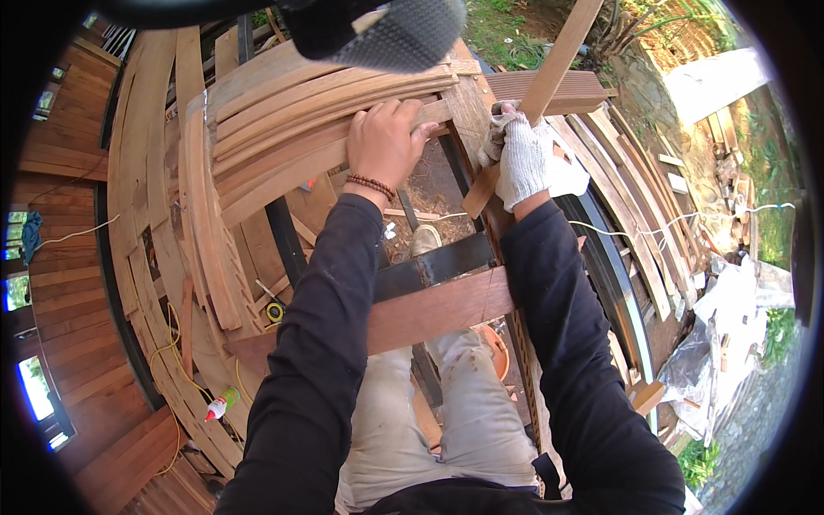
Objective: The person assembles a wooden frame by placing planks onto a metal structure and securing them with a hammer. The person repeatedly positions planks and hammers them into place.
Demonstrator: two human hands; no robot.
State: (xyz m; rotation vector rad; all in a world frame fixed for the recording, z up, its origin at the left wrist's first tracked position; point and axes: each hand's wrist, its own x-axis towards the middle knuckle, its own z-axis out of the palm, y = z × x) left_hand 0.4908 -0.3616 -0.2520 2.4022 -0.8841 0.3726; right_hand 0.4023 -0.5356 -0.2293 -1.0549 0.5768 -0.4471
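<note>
My bare left hand [384,144], with a beaded bracelet at its wrist, is closed over the near wooden board [287,182] of a curved row of boards. Its fingers bend over the far side and the thumb lies near the board's right end. My right hand [519,159], in a white knit glove, grips a wooden strip [562,60]. The strip slants from the upper right down through the hand, its lower end showing beside the glove. The glove hides the middle of the strip. Some white material [568,175] shows beside the glove.
A reddish plank [433,311] and dark metal beam [438,264] cross above my legs, with open gaps between beams. To the left are a tape measure [274,312], a glue bottle [222,403] and a yellow cord [163,348]. Long boards [618,206] and plastic sheeting [730,335] lie right.
</note>
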